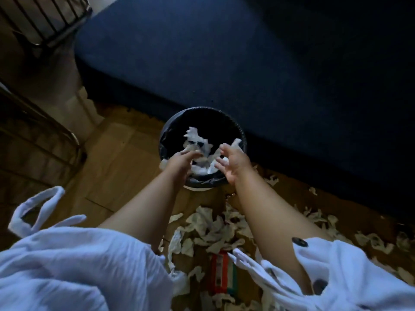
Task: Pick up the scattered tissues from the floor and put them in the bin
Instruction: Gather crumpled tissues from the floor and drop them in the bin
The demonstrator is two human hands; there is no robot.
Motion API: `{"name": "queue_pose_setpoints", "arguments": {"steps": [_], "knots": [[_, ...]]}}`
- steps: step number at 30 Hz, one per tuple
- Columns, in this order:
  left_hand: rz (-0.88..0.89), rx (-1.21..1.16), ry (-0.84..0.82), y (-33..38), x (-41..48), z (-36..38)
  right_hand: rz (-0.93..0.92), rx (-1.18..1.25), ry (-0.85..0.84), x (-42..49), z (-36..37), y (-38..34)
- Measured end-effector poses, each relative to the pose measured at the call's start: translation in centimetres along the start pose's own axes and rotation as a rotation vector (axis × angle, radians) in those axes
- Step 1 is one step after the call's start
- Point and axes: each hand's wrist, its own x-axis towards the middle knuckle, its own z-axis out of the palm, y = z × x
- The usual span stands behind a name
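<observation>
A round bin (203, 122) with a black liner stands on the wooden floor against a dark blue bed. White crumpled tissues (196, 138) lie inside it. Both my hands are over the bin's near rim. My left hand (179, 162) reaches into the opening, fingers pointing forward, and a bit of tissue shows by its fingertips; whether it grips it is unclear. My right hand (233, 163) is spread open, palm inward, holding nothing. Several torn tissues (208, 227) lie scattered on the floor between my arms and to the right.
The dark blue bed (247, 52) fills the top and right. A red and green packet (222, 274) lies on the floor among tissues. Metal-barred furniture (40, 19) stands at the top left, and more of it (33, 122) at the left. White loose sleeves hang low in view.
</observation>
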Motion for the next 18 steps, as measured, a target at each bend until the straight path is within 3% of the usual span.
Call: {"name": "queue_pose_setpoints", "arguments": {"steps": [8, 18], "knots": [[0.038, 0.217, -0.010, -3.5, -5.0, -2.4, -0.030, -0.132, 0.040, -5.4, -3.2, 5.7], [-0.129, 0.525, -0.141, -14.0, -14.0, -11.1, 0.129, -0.204, 0.237, -15.2, -3.5, 18.8]]}}
